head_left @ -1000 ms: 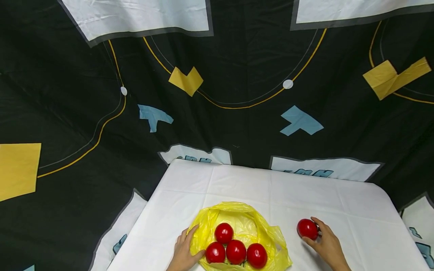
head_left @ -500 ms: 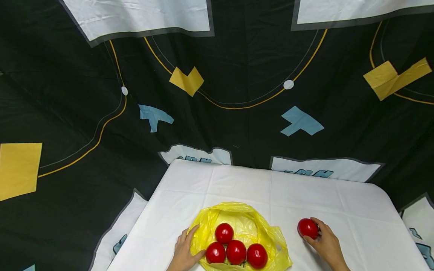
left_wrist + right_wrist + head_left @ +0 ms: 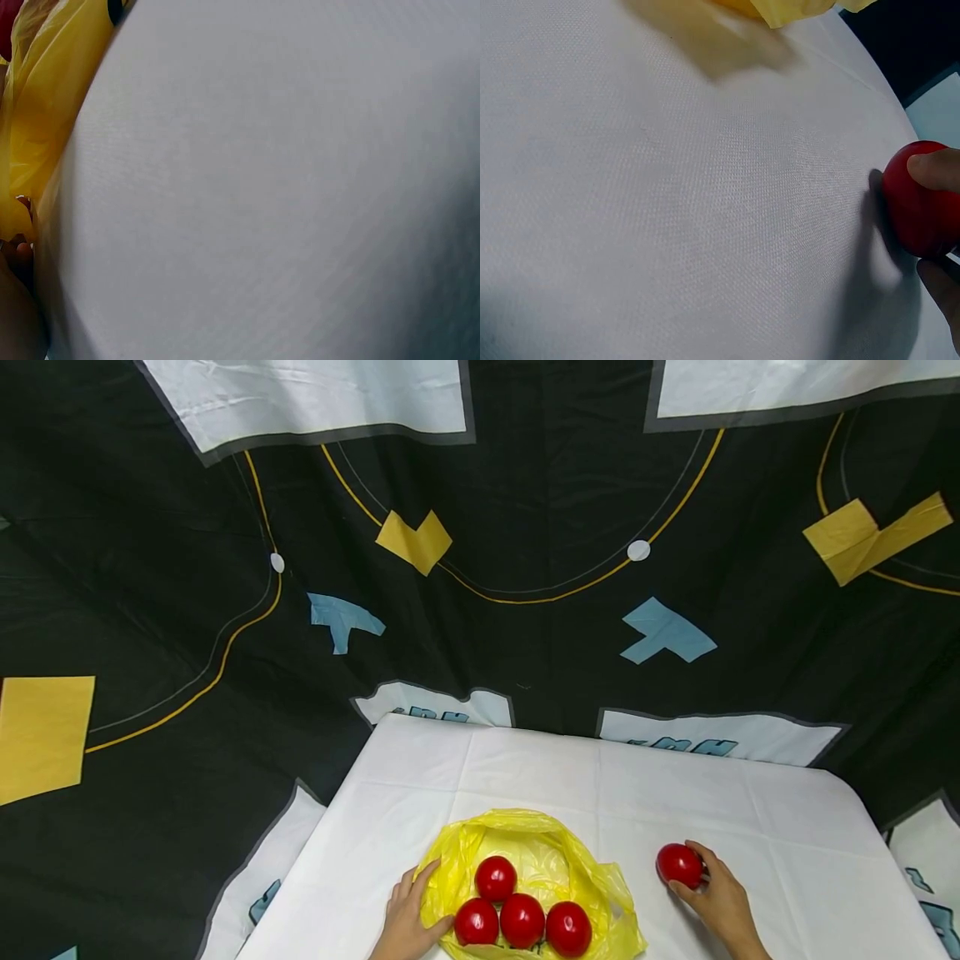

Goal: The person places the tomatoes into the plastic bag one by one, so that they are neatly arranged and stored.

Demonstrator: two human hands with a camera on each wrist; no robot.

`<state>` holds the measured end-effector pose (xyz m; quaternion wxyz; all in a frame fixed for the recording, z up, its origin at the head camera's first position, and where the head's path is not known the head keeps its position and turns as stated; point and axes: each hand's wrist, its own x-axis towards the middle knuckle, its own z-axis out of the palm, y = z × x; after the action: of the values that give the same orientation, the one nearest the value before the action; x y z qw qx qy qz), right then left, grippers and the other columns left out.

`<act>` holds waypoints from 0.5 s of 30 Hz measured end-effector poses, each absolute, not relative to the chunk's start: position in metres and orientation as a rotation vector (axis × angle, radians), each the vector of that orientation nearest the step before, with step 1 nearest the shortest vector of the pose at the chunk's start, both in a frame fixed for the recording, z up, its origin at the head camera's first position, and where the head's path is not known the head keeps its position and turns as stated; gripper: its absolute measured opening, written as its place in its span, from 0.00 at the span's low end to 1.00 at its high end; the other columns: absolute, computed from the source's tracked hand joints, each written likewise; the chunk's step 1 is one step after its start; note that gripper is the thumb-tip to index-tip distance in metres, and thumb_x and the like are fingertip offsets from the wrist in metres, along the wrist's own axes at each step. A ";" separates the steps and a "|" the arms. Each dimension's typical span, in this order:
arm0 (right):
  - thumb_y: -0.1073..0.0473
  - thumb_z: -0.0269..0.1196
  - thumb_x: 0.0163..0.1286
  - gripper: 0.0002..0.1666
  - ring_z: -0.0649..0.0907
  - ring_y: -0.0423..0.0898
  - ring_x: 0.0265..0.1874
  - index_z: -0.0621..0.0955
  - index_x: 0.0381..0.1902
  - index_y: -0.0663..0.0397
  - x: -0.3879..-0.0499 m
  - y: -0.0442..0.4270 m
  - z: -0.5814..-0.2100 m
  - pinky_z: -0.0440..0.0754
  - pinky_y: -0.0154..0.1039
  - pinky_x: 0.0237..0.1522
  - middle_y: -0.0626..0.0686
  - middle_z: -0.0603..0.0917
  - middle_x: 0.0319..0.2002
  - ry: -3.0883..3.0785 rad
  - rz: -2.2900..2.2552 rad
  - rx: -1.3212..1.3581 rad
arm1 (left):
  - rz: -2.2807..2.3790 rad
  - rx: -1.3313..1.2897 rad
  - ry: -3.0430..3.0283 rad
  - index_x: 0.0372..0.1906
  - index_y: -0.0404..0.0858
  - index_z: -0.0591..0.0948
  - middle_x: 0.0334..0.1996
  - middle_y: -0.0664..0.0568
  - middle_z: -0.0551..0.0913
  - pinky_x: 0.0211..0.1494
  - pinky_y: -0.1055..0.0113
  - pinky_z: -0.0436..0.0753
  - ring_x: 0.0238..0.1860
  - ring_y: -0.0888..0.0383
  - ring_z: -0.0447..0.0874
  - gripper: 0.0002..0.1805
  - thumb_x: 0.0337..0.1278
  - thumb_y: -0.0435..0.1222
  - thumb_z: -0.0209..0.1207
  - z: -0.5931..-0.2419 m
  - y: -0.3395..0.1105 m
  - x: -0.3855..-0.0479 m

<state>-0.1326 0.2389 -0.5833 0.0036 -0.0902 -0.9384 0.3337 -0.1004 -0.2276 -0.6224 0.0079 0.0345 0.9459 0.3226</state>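
Observation:
A crumpled yellow plastic bag (image 3: 536, 829) lies with its mouth open on the white-covered table, holding several glossy red balls (image 3: 522, 919). My left hand (image 3: 406, 913) grips the bag's left edge, thumb close to the nearest ball; in the left wrist view only a strip of yellow bag (image 3: 52, 82) and part of that hand show. To the right of the bag, my right hand (image 3: 722, 902) holds another red ball (image 3: 678, 865) between thumb and fingers. The right wrist view has this ball (image 3: 915, 202) low over the cloth; whether it touches is unclear.
White cloth (image 3: 600, 785) covers the table, whose far edge meets a black hanging (image 3: 540, 652) with yellow, blue and white patches. A corner of the bag (image 3: 795, 9) and its shadow show at the top of the right wrist view.

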 end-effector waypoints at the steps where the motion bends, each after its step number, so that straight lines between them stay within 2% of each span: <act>1: 0.59 0.73 0.51 0.46 0.74 0.69 0.51 0.63 0.64 0.65 -0.133 0.239 -0.584 0.74 0.59 0.50 0.75 0.70 0.54 -2.942 1.046 -0.282 | 1.010 0.108 2.953 0.70 0.52 0.60 0.60 0.49 0.63 0.50 0.54 0.65 0.51 0.55 0.61 0.47 0.41 0.56 0.66 -0.623 -0.228 -0.100; 15: 0.59 0.76 0.47 0.47 0.77 0.67 0.48 0.66 0.63 0.65 -0.134 0.241 -0.584 0.78 0.56 0.45 0.74 0.72 0.53 -2.924 1.032 -0.372 | 1.022 0.126 2.957 0.70 0.53 0.60 0.59 0.50 0.63 0.50 0.54 0.65 0.51 0.56 0.61 0.48 0.41 0.55 0.67 -0.624 -0.229 -0.100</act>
<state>-0.1340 0.2406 -0.5841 0.0091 -0.1189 -0.9362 0.3305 -0.1001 -0.2287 -0.6243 0.0054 0.0402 0.9444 0.3264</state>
